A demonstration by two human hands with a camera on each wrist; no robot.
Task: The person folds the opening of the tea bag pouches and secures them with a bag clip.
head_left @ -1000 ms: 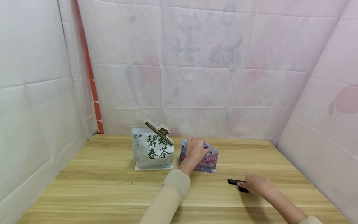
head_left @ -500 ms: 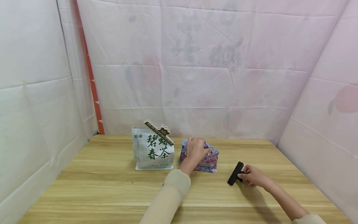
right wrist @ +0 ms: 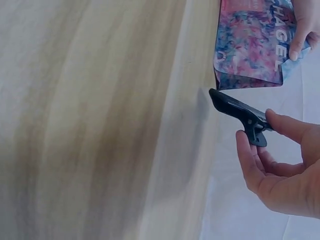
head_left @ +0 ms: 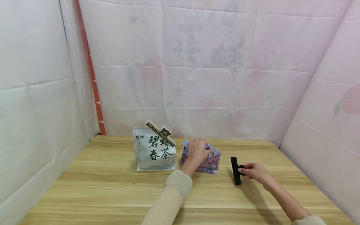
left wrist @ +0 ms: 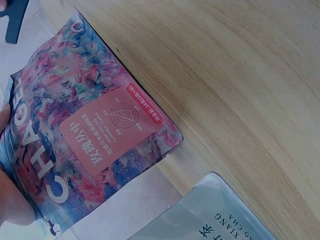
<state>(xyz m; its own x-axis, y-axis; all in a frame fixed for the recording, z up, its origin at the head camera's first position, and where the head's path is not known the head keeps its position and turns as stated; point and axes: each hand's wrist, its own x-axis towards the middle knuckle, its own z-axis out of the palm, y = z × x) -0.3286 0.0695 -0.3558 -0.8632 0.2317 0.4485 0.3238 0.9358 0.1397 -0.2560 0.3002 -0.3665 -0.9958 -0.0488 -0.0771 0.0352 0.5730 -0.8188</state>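
Note:
A pink-and-blue tea pouch stands on the table, its top folded down. My left hand holds that top, thumb on the near side, as the left wrist view also shows at the pouch front. To the right, my right hand pinches a black bag clip by its handles, between thumb and fingers. In the right wrist view the clip points toward the pouch, apart from it in the head view. Whether the clip's jaws are parted is hard to tell.
A white tea bag with green characters stands left of the pouch. A large brown-and-white clip sits slanted across its top right corner. The wooden table is bordered by hanging white-pink cloth at the back and sides.
My right hand has lifted the black clip slightly and turned it from lying sideways to nearly upright in the head view. My left hand and the pouch stay put.

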